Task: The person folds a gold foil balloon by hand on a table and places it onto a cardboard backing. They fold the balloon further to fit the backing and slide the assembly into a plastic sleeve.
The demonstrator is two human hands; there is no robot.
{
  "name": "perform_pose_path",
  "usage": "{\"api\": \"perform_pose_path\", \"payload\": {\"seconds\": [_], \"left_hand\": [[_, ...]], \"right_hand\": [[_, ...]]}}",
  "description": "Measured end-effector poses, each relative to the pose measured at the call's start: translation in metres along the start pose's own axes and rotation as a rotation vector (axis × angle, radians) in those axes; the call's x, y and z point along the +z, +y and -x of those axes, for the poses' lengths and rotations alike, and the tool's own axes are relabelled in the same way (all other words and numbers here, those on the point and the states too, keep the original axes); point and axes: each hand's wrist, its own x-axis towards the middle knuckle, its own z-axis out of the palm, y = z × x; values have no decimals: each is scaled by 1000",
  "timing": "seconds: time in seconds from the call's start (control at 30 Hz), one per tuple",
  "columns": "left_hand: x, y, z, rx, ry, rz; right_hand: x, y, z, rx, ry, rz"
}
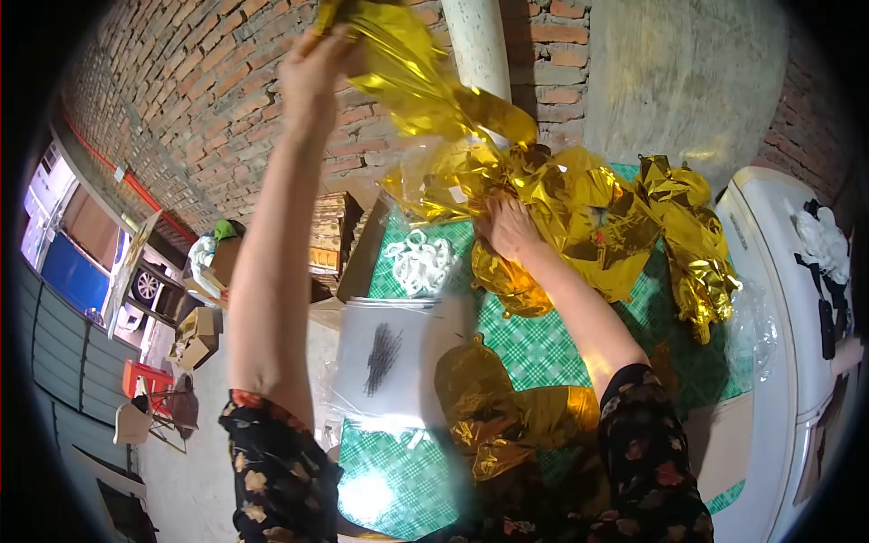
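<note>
My left hand [317, 72] is raised high at the upper left, closed on a shiny gold foil balloon [407, 68] that stretches down to the right, partly blurred. My right hand [509, 228] presses into a heap of crumpled gold foil balloons [579, 208] on the table, its fingers bent against the foil and partly hidden. A separate flattened gold foil balloon [493, 407] lies at the near edge, close to my body. More gold foil [697, 235] hangs together at the right end of the heap.
The table has a green checked cover [534, 348]. White looped pieces [421, 262] lie near a clear plastic sheet [385, 353] with dark scribble-like marks. Behind are a brick wall [217, 100] and a pale pipe [478, 54]. A white appliance [769, 362] stands at the right.
</note>
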Motion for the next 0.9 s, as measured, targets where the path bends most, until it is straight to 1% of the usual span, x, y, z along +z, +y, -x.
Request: {"api": "perform_pose_path", "payload": {"seconds": [0.03,0.07,0.1,0.13,0.17,0.23,0.27,0.3,0.33,0.37,0.43,0.47,0.5,0.53,0.57,0.6,0.63,0.67,0.7,0.73,0.77,0.8,0.83,0.87,0.9], "left_hand": [[-17,14,-13,-3,29,-49],[-20,34,-16,-45,97,53],[-38,43,-29,-8,136,55],[-52,56,-36,36,166,-25],[-71,61,-47,64,189,-35],[-91,82,-45,71,180,-74],[-106,84,-53,60,190,-116],[-108,85,-52,93,181,-129],[-113,90,-50,33,170,-167],[-105,96,-44,-30,160,-202],[-96,106,-39,-19,13,-345],[-85,115,-28,-41,-1,-454],[-71,125,-20,-66,59,-553],[-67,131,-20,-43,38,-629],[-63,136,-22,-21,14,-701],[-55,147,-19,-55,-48,-699],[-58,147,-26,4,-126,-639],[-65,143,-42,66,-203,-578],[-59,152,-45,132,-278,-516],[-52,157,-43,162,-253,-560],[-36,170,-36,131,-255,-572],[-20,185,-28,98,-258,-583],[-4,201,-20,69,-260,-592],[10,219,-7,105,-243,-619],[24,242,4,58,-253,-684]], "right_hand": [[3,2,-1,15,-33,-14],[10,6,-2,20,-24,-3],[9,6,-2,19,-39,-9],[5,5,-3,18,-53,-16],[2,3,-1,17,-69,-26],[-3,2,1,50,-82,-66],[-5,-1,0,56,-90,-90],[-3,-1,-4,62,-105,-79],[-3,-1,-5,68,-123,-70],[-2,1,-6,76,-141,-59],[-13,-1,-10,72,-151,-114],[-18,-4,-13,34,-68,-74],[-22,-7,-14,0,14,-34],[-29,-11,-18,-65,109,-32],[-43,-18,-19,-83,103,-63],[-62,-29,-19,-96,98,-93],[-81,-38,-17,-109,90,-119],[-95,-45,-16,-69,16,-221],[-109,-53,-10,-84,10,-241],[-122,-63,0,-98,3,-261],[-135,-71,11,-110,-3,-282],[-148,-76,20,-130,-68,-363],[-160,-82,32,-136,-81,-420],[-171,-88,48,-142,-95,-476],[-181,-96,65,-148,-112,-534]]}}
